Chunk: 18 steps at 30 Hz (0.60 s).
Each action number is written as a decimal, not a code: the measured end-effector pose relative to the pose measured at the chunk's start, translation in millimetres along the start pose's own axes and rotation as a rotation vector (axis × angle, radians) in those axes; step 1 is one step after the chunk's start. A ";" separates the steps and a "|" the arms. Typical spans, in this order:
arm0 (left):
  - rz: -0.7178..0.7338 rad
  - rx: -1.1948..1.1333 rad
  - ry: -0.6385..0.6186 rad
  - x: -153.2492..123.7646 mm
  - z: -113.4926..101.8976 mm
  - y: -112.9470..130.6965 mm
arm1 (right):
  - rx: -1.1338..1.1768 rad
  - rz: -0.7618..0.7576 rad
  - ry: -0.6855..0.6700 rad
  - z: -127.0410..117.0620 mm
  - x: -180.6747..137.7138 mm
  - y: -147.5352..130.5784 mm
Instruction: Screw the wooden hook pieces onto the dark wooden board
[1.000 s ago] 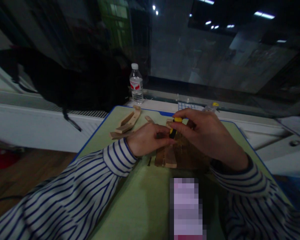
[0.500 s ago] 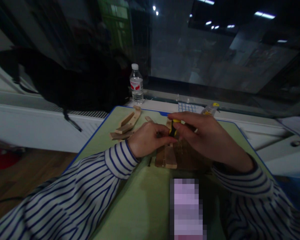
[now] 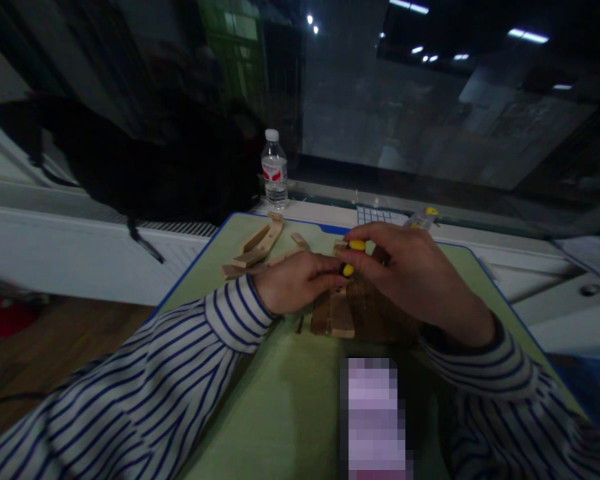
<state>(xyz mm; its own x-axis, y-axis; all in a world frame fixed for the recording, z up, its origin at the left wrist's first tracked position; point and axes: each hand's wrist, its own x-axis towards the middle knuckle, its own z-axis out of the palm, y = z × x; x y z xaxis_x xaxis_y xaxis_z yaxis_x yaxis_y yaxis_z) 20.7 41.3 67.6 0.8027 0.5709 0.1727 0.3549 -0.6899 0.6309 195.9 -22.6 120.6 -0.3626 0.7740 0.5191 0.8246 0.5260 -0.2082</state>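
A stubby yellow-and-black screwdriver [image 3: 357, 245] stands over the wooden pieces, its shaft hidden by my fingers. My right hand [image 3: 405, 270] grips its upper end between thumb and fingers. Lower down, my left hand [image 3: 295, 281] is closed around its lower part with thumb and fingertips. Beneath both hands a pale wooden strip [image 3: 342, 317] lies on a darker brown wooden board [image 3: 375, 313]. A small screw [image 3: 299, 325] rests on the green table to the left of the board.
Several loose wooden pieces [image 3: 260, 247] lie at the table's far left. Behind the blue-edged green table [image 3: 260, 407], a water bottle [image 3: 275, 170] and a clear bag with yellow [image 3: 425, 217] stand on the sill. A black bag [image 3: 170, 160] is at left. A blurred pinkish patch [image 3: 375, 420] covers the near middle.
The fingers of my right hand have shifted on the screwdriver handle, showing different yellow parts. My left hand has moved slightly down and left. The wooden strip and board stay in place.
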 end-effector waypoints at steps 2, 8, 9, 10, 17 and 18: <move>-0.005 0.006 0.000 -0.3 -0.6 0.2 | -0.001 0.006 0.002 0.2 -0.2 -0.1; -0.070 0.076 0.125 0.1 -3.7 8.0 | 0.006 0.000 -0.008 0.0 0.9 -0.2; -0.078 0.079 0.151 0.2 -3.7 9.2 | 0.015 -0.005 -0.005 -0.2 1.1 -0.8; -0.084 0.077 0.171 0.3 -3.5 10.0 | 0.027 -0.012 -0.002 -0.5 1.2 -1.5; -0.069 0.028 0.171 -0.1 -3.5 6.2 | 0.140 -0.088 -0.054 -4.4 -1.8 -2.0; -0.060 0.029 0.159 -0.1 -4.0 5.2 | 0.148 -0.101 -0.058 -4.3 -2.0 -1.0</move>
<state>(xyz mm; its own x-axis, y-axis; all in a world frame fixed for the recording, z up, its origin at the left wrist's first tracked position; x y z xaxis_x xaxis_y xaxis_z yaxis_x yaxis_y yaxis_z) 20.6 39.5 73.9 0.6948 0.6727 0.2545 0.4154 -0.6642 0.6216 197.7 -26.2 123.3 -0.4681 0.7313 0.4960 0.7116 0.6448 -0.2791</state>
